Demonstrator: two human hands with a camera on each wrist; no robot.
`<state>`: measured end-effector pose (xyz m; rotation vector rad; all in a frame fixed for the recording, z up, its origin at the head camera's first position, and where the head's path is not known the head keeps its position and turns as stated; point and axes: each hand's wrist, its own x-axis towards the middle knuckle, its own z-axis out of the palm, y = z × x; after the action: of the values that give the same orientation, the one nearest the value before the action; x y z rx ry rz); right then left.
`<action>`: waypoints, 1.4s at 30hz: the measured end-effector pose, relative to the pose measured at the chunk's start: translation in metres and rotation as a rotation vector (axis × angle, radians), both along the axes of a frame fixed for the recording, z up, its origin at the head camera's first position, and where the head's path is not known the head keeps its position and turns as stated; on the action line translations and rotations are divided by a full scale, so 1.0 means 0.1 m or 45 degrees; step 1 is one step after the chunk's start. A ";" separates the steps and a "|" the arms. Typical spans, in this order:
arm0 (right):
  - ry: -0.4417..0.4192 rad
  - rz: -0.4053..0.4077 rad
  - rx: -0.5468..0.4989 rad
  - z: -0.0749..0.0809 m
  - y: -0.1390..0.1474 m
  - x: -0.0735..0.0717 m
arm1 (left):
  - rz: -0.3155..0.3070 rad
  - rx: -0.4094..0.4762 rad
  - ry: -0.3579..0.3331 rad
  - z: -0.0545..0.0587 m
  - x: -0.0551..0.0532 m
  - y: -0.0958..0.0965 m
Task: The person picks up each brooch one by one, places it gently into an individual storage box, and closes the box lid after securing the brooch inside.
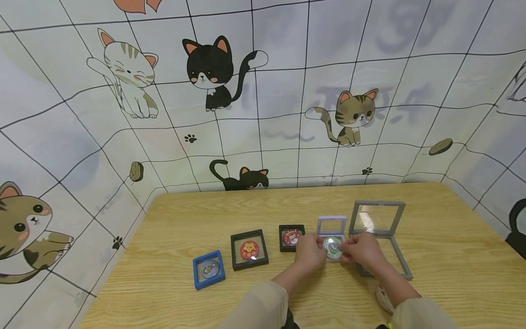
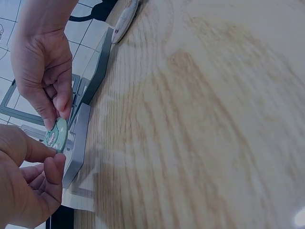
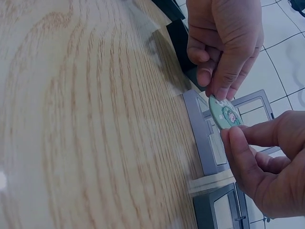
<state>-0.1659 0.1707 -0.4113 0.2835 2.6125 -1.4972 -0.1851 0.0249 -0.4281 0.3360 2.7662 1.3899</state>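
Observation:
A round green badge [image 1: 332, 248] with a small printed figure is pinched at opposite edges by both hands. My left hand [image 1: 309, 252] grips its left edge between thumb and fingers. On the right edge, my right hand [image 1: 365, 250] does the same. Seen from the right wrist, the badge [image 3: 226, 113] is tilted and stands just above a small lilac hinged frame [image 3: 199, 138]. That frame's lid [image 1: 332, 217] is raised, with clear film across it. In the left wrist view, the frame's base [image 2: 78, 148] lies on the table under the badge.
A larger grey hinged frame [image 1: 397, 218] stands open at the right. Leftward lie a small black frame [image 1: 281, 244], a larger black frame [image 1: 234, 256] and a blue frame [image 1: 196, 276], each holding a badge. A pale rounded object [image 1: 383, 298] lies beside the right forearm.

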 end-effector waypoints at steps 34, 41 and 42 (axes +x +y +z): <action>0.157 0.015 0.204 -0.08 -0.01 -0.11 | 0.005 -0.452 0.191 -0.02 -0.10 0.13; 0.146 0.019 0.224 -0.08 0.00 -0.12 | -0.027 -0.499 0.216 -0.01 -0.11 0.15; 0.143 0.022 0.222 -0.08 0.01 -0.12 | -0.026 -0.495 0.208 -0.01 -0.11 0.16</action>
<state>-0.1781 0.1714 -0.4197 0.1969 2.8318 -1.3184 -0.1957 0.0404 -0.4291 0.4756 3.0638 0.8226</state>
